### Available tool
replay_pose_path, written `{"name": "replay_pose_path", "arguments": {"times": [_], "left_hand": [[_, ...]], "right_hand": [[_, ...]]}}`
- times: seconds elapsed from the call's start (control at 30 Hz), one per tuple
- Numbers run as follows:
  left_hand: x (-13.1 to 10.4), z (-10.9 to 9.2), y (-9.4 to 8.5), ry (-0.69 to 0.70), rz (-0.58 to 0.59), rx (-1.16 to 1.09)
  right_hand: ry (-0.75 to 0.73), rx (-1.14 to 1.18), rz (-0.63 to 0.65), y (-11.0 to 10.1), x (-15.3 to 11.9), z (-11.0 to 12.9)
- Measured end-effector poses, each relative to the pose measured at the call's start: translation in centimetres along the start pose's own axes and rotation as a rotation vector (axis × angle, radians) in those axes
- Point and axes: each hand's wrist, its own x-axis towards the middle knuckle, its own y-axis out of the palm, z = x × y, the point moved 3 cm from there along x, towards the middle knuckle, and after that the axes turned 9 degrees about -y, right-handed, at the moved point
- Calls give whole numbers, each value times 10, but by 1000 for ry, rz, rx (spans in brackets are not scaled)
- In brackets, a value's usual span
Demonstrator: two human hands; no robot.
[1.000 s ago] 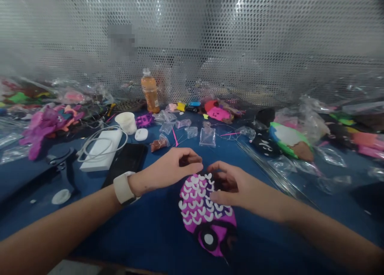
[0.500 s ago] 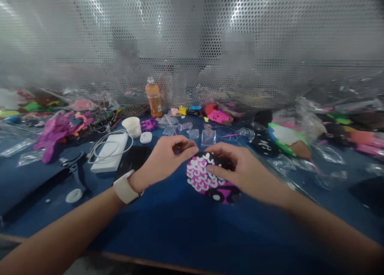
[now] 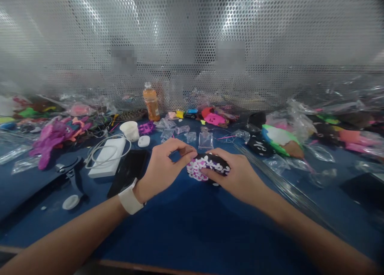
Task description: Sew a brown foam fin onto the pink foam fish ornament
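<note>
A rounded black and magenta piece [image 3: 198, 171] covered with small white curved bits is held above the blue table, near the middle of the view. My right hand [image 3: 234, 171] grips it from the right, thumb on the near face and fingers behind. My left hand [image 3: 171, 161], with a white watch band on the wrist, is at the piece's upper left edge. Its thumb and index fingertips are pinched together there; anything between them is too small to make out.
Left of my hands lie a black phone [image 3: 129, 169], a white box with a coiled cable [image 3: 108, 157], a white cup [image 3: 130, 131] and a black tool [image 3: 73, 173]. Behind stands an orange bottle [image 3: 151, 102]. Clear wires [image 3: 282, 179] and a colourful clay piece [image 3: 282, 140] lie right.
The piece has tilted in my right hand, so its black upper side shows more and its lower magenta part is hidden. My left fingertips stay pinched at its edge.
</note>
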Motion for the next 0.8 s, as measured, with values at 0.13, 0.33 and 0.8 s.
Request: {"name": "replay_pose_path", "arguments": {"times": [0.13,0.33,0.8], "left_hand": [[1,0,0,36,57,-32],[3,6,0,49,59,-90],[6,-5,-10,88,211,28]], "right_hand": [[-22,13,7,1,-2,0],[-23,16,-15,2,-2,1],[-49,-13,-42,4,-5,3]]}}
